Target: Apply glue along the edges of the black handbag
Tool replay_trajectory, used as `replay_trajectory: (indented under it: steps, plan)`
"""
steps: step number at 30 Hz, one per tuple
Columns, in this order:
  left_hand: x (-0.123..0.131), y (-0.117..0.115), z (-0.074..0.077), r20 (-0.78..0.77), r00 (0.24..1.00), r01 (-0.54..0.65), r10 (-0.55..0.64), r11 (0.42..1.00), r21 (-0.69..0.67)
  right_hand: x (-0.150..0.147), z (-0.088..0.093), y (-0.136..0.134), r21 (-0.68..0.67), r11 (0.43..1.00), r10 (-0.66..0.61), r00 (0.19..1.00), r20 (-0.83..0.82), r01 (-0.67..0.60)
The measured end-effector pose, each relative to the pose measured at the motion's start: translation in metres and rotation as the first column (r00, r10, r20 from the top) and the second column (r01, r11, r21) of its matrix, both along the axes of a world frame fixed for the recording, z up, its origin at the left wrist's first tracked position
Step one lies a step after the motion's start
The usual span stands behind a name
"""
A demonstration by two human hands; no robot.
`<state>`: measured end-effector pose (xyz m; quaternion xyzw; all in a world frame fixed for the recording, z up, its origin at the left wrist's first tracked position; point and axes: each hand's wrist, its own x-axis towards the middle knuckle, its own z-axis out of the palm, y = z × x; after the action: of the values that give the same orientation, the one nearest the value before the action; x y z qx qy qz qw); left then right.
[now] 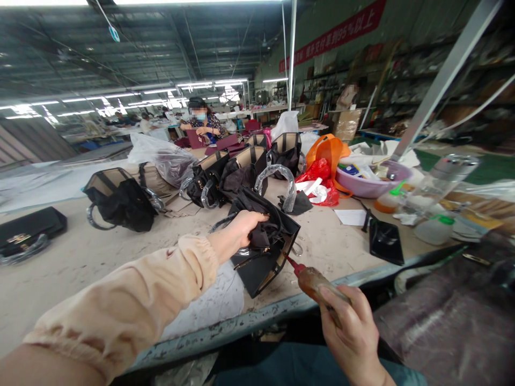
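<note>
My left hand [237, 233] is closed on the top of a black handbag [265, 252] that lies tilted near the table's front edge. A squeeze bottle of brownish glue with a red nozzle [311, 279] is gripped in my right hand [352, 335]. The nozzle tip touches the bag's lower edge. A beige sleeve covers my left forearm.
Several more black handbags [120, 201] with plastic-wrapped handles stand further back on the worktable [80, 257]. A purple basin [372, 185], red and orange plastic bags [325, 161], bottles [434, 228] and a black leather piece [386, 241] lie at the right. Another person [201, 123] sits at the far end.
</note>
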<state>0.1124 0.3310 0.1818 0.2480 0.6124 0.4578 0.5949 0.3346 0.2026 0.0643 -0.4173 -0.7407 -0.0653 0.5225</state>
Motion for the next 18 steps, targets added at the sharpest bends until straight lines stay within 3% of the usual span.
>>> replay_trajectory:
  steps: [9, 18]
  plan:
    - [0.000, 0.001, -0.001, 0.001, 1.000, -0.002, 0.002, 1.000, 0.000, -0.006, -0.014, -0.008, -0.136, 0.984, 0.132, 0.987, 0.094, -0.119]
    - [0.002, 0.000, 0.000, -0.007, 1.000, -0.005, 0.005, 1.000, 0.014, 0.000, 0.004, -0.002, 0.008, 1.000, 0.003, 0.999, 0.039, -0.004]
